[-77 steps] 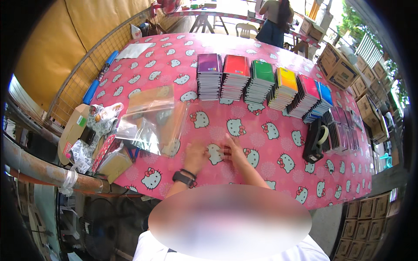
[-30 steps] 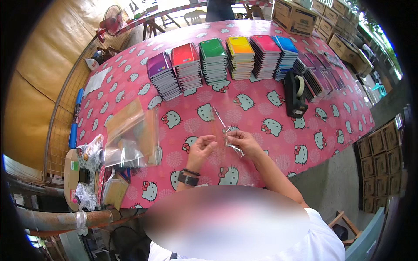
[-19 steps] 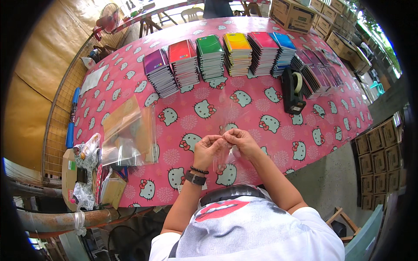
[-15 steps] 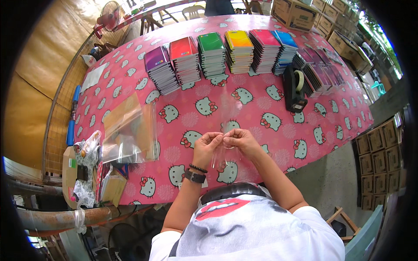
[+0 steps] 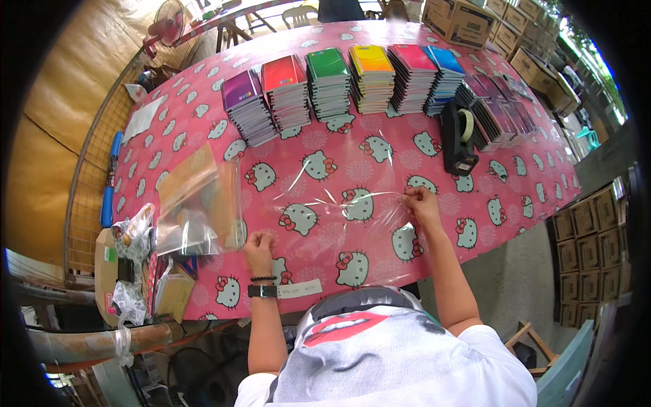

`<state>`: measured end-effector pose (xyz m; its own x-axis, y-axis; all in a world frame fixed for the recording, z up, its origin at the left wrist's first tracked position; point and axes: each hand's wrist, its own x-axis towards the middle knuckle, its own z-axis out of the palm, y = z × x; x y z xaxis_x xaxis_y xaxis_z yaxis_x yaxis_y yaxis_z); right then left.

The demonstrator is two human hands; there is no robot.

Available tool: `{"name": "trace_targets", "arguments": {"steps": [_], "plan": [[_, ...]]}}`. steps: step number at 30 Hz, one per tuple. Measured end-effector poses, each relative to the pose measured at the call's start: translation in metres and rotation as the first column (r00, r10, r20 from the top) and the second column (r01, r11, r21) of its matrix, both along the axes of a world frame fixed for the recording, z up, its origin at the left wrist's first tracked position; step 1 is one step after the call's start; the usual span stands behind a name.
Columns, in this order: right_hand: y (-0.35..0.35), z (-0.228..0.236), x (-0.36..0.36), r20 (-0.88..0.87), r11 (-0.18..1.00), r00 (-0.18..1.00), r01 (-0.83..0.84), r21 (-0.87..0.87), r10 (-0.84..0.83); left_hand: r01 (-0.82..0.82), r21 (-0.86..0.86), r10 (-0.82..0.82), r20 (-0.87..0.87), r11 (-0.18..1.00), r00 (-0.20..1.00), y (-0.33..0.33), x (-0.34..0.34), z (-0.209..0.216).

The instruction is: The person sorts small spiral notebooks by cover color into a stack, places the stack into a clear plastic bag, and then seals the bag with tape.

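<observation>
A clear plastic sheet or bag (image 5: pixel 339 234) lies spread over the pink table, its glossy creases running leftward from my right hand. My right hand (image 5: pixel 422 205) pinches its right edge, raising it into a fold. At the sheet's left side, my left hand (image 5: pixel 259 254) has its fingers bunched together; anything between them is too fine to make out. A white paper slip (image 5: pixel 300 289) lies beside my left wrist. Left of that hand is a stack of clear plastic sleeves (image 5: pixel 196 214) with brown paper.
Several notebook stacks, among them a purple one (image 5: pixel 247 108) and a yellow one (image 5: pixel 371 78), stand along the back. A black tape dispenser (image 5: pixel 459 146) and purple notebooks (image 5: pixel 498 108) sit at right. Clutter with a bag (image 5: pixel 132 298) fills the near left corner.
My hands were together at the middle, pinching the plastic. Now they have parted, left hand to the left and nearer, right hand to the right, and the plastic is spread wide.
</observation>
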<state>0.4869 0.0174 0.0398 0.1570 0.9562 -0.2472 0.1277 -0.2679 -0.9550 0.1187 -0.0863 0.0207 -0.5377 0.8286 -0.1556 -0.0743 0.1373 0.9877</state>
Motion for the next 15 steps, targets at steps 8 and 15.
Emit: {"name": "trace_targets", "arguments": {"steps": [8,15], "plan": [[-0.009,-0.003,-0.006,0.641,0.952,0.762,-0.123,0.278,-0.089,0.232,0.406,0.181,-0.755,0.884,0.630,0.017,0.090,0.098],[-0.028,-0.006,-0.050,0.958,0.773,0.287,-0.614,0.163,0.026,0.389,-0.459,-0.539,-0.833,0.799,0.123,0.034,0.134,0.012]]}}
